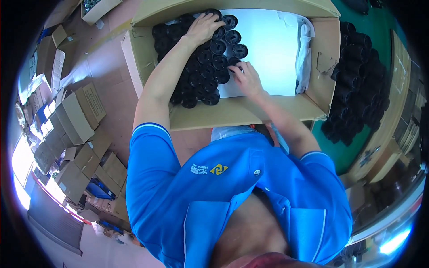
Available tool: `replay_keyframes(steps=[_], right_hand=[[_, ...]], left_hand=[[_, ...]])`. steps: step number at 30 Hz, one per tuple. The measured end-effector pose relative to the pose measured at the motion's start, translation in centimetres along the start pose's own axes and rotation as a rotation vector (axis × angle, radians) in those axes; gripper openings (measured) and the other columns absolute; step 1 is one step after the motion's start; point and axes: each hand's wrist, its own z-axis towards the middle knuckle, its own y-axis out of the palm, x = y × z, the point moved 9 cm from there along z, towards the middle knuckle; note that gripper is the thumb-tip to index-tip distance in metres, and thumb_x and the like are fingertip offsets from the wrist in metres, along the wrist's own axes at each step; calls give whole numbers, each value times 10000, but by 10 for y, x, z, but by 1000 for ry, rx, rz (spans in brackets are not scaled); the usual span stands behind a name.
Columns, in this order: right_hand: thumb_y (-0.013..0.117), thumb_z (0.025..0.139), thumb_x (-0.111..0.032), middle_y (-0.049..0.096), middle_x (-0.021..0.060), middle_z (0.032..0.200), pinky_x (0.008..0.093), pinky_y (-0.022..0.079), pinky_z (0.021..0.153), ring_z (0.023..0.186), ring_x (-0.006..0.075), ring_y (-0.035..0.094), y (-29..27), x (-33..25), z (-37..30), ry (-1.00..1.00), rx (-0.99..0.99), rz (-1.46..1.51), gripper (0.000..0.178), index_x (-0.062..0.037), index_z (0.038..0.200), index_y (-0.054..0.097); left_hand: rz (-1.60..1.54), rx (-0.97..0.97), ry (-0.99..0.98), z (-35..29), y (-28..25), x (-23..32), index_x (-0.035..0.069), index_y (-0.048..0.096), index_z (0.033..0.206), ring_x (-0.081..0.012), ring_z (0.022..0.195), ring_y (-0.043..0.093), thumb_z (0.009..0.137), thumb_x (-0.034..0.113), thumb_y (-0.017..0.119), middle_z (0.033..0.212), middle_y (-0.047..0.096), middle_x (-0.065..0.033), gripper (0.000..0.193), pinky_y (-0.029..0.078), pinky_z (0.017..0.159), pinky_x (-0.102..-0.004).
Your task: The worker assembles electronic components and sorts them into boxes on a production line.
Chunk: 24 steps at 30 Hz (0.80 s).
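In the head view, your left hand [203, 31] lay over the far part of a packed cluster of black round parts [207, 71], its fingers spread and bent across their tops. You could not tell from this angle whether that hand was clamped on any of them.

Your right hand [248, 80] was at the right edge of the same cluster, its thumb and fingers drawn in close around a single dark piece [233, 61]. The fingertips met it or came right up to it, but you could not tell whether they gripped it.

The black parts filled the left side of an open carton [232, 117] in front of you, set close together in uneven rows with their round ends facing up. To their right a white sheet [266, 40] covered the rest of the carton's bottom, and crumpled pale wrapping [304, 58] ran along its right edge, beside the carton's right wall.

Outside the carton, on your right, more black cylinders [357, 80] lay heaped on a green surface [330, 154], near a long wooden board [400, 82]. On your left, cardboard boxes [77, 117] crowded the floor [111, 85], several of them open. You wore a blue short-sleeved shirt [208, 192], and both bare forearms reached over the carton's near wall.
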Motion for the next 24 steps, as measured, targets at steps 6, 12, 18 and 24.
replay_keyframes(steps=[6,12,18,24], right_hand=[[624,829,-94,554,87,1026,367,443,789,908,247,544,19,-19,0,289,-18,-146,283,-125,1110,647],[601,840,-119,580,109,922,380,454,775,820,253,579,35,-17,4,328,-51,-300,164,-103,987,670],[590,815,-136,602,94,808,386,491,756,747,265,609,32,-9,14,220,-56,-314,64,-107,821,647],[591,846,-141,611,100,904,372,467,827,864,279,599,-6,-11,-31,65,227,-247,100,-103,911,656]], left_hand=[[-83,-38,91,9,10,-4,172,687,1115,-252,1045,603,841,86,589,1048,617,-38,304,450,963,-397],[90,54,80,8,7,5,144,696,1058,-265,923,625,829,116,635,988,613,-49,239,472,871,-368],[57,-72,-49,31,8,20,104,702,963,-327,950,642,857,205,565,967,656,-145,201,481,870,-430],[240,88,131,16,16,2,134,684,1051,-339,813,619,853,79,542,901,608,-134,250,518,762,-431]])
